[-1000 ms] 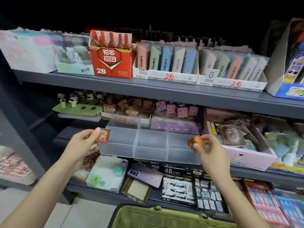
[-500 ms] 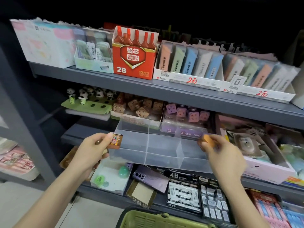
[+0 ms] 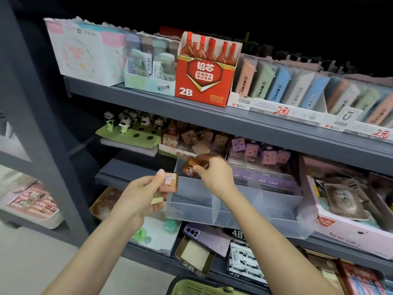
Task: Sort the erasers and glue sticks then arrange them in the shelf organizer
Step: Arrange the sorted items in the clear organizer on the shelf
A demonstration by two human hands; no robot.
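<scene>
Our left hand pinches a brown square eraser; our right hand holds an amber eraser over the clear plastic organizer.

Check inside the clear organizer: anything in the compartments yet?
Nothing visible in the clear organizer: the compartments look bare. The right hand holds a brown eraser over its left rear corner; the forearm hides part of the middle compartment.

grey shelf carries the clear organizer, a pink box just beside it.
</scene>
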